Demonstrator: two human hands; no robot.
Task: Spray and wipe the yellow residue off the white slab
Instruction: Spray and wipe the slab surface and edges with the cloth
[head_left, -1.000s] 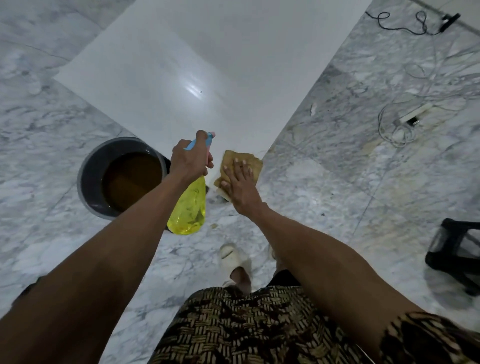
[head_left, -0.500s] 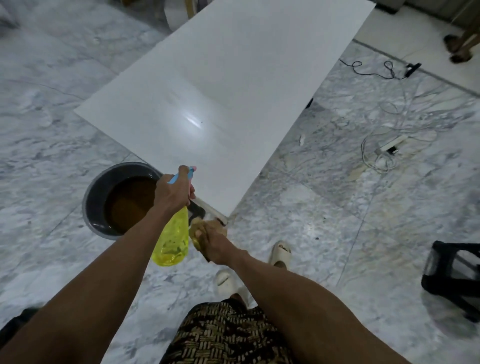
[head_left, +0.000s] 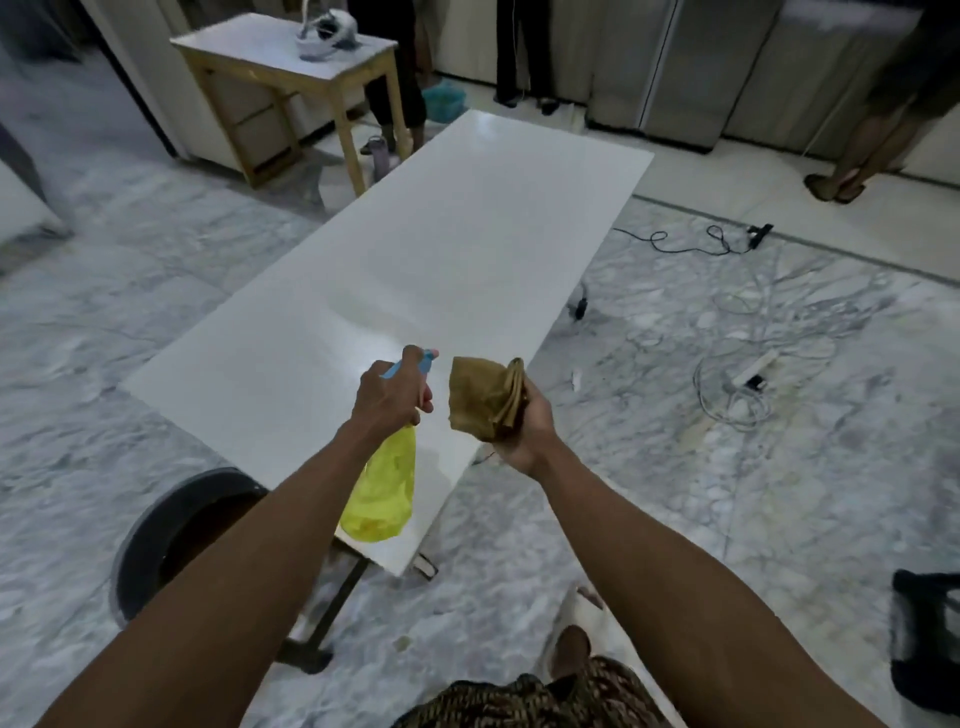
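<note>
White slab (head_left: 415, 249) lies ahead of you on its stand; your left hand (head_left: 387, 397) grips the yellow spray bottle (head_left: 382, 491), your right hand (head_left: 524, 426) clutches the folded brown cloth (head_left: 480, 397) above its near end

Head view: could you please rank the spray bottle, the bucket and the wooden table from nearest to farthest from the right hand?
1. Spray bottle, just left of the right hand, in the left hand.
2. Bucket, lower left on the floor.
3. Wooden table, far upper left.
</note>
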